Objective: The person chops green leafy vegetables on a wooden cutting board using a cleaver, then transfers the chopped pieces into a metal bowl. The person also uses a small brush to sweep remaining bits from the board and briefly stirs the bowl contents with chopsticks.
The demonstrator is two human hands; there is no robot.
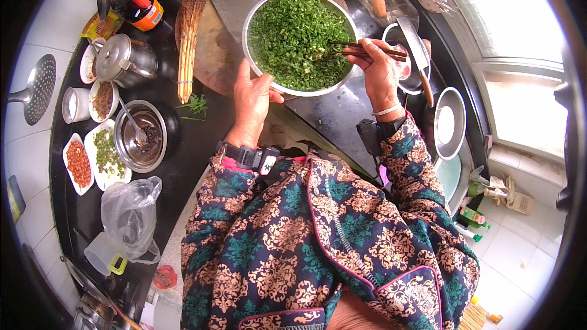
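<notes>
Before me a metal bowl (248,55) is filled with finely chopped greens (298,32), with a few pale bits near the right side. My left hand (253,101) grips the bowl's near left rim, thumb on the outside edge. In my right hand (379,73) is a pair of dark chopsticks (390,52), their tips in the greens by the pale bits. Behind the bowl lies a round wooden chopping board (215,66), partly hidden by it. A broad cleaver blade (231,2) and a bamboo whisk brush (187,41) rest on the board's left part.
On the left stand a lidded metal pot (130,57), a steel bowl with a spoon (151,156), a dish of peanuts (78,165) and a plate of chopped greens (105,151). At right, a cleaver (417,50) lies across a bowl (392,32), near a steel basin (458,123).
</notes>
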